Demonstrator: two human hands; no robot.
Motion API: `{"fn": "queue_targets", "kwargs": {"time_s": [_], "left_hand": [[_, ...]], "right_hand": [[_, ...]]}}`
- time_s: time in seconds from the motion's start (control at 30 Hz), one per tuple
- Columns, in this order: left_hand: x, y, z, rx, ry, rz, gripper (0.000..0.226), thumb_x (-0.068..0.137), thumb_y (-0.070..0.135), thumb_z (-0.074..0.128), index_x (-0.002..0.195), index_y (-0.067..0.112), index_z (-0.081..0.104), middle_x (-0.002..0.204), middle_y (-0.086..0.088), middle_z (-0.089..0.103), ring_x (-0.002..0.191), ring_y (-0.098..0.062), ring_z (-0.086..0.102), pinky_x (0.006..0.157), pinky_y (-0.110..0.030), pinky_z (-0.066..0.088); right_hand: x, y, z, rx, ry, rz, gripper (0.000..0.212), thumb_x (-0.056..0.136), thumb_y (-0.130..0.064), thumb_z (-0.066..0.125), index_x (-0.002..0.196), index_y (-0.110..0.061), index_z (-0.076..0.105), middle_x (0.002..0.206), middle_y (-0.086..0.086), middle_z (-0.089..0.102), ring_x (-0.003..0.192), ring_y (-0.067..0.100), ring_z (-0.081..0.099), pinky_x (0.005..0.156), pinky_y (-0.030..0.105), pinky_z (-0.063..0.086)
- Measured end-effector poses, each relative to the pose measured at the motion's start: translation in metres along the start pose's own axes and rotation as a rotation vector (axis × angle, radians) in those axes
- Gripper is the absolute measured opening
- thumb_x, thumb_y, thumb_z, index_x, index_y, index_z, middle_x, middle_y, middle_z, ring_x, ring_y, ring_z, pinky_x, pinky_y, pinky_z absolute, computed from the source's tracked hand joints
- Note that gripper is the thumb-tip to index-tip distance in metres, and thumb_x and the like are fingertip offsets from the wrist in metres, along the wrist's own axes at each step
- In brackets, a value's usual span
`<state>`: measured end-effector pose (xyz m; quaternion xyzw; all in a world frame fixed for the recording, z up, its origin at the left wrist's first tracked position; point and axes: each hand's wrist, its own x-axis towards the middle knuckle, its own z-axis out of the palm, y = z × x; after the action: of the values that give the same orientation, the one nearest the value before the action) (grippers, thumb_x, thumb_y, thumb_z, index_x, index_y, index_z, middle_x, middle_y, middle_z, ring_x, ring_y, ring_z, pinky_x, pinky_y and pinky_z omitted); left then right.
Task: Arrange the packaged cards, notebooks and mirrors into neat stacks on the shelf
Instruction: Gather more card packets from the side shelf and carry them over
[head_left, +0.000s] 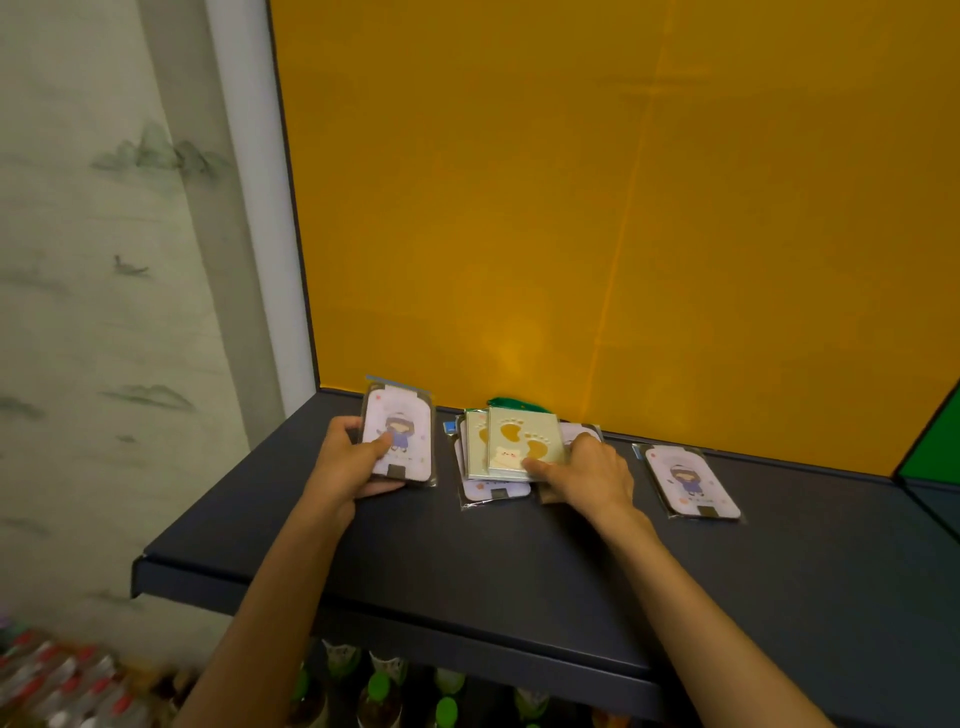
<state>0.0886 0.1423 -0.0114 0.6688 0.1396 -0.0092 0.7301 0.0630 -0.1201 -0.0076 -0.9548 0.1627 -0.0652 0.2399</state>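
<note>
Head view of a dark shelf backed by a yellow panel. The left hand grips a packaged card printed with a cartoon girl; the thumb lies across its face and the fingers curl under its left edge, holding it tilted at the shelf's left end, near the back. The right hand rests on the middle pile, thumb pressed on the lower edge of the top notebook, a pale green cover with gold footprints; the other fingers curl round its right side, so the hand holds that notebook. A second notebook of the same kind lies just under it, shifted left. Beneath both, packaged cards stick out at the front and right, unevenly stacked. Something green shows behind the pile; what it is cannot be told. A single packaged card lies flat on the shelf to the right, apart from the pile. Below the shelf edge, bottles with green caps stand in a row. Patterned wallpaper covers the wall at left.
</note>
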Motion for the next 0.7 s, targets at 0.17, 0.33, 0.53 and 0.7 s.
{"fn": "queue_targets", "kwargs": {"time_s": [0.17,0.33,0.53,0.7], "left_hand": [[-0.015,0.007,-0.002,-0.144,-0.106,-0.017,0.029,0.096,0.012,0.06,0.122,0.019,0.051,0.112,-0.009,0.065,0.095,-0.028,0.068,0.059,-0.044,0.063],[-0.027,0.005,0.003,-0.157,-0.172,0.01,0.025,0.097,0.013,0.059,0.121,0.019,0.058,0.109,-0.009,0.07,0.095,-0.027,0.07,0.065,-0.045,0.063],[-0.038,0.001,0.013,-0.145,-0.248,0.082,0.023,0.097,0.015,0.061,0.118,0.024,0.06,0.106,-0.003,0.072,0.096,-0.025,0.071,0.063,-0.042,0.063],[-0.051,-0.001,0.045,-0.136,-0.359,0.096,0.017,0.096,0.015,0.062,0.11,0.024,0.065,0.098,0.0,0.077,0.086,-0.02,0.075,0.063,-0.04,0.062]], "right_hand": [[0.046,0.034,0.024,0.311,-0.15,0.127,0.088,0.027,-0.076,0.08,0.089,-0.015,0.069,0.091,-0.002,0.074,0.086,0.02,0.071,0.072,0.04,0.06],[0.023,0.015,-0.006,0.643,-0.203,0.264,0.052,0.05,-0.029,0.098,0.087,-0.006,0.069,0.083,0.006,0.075,0.072,0.018,0.072,0.059,0.03,0.061],[0.006,0.03,-0.029,1.032,-0.249,0.372,0.032,0.091,0.0,0.063,0.121,0.005,0.053,0.098,0.02,0.073,0.071,0.026,0.074,0.053,0.029,0.061],[-0.015,0.064,-0.044,1.297,-0.226,0.426,0.028,0.095,0.006,0.051,0.123,0.003,0.052,0.107,0.019,0.071,0.084,0.03,0.075,0.065,0.036,0.063]]}}
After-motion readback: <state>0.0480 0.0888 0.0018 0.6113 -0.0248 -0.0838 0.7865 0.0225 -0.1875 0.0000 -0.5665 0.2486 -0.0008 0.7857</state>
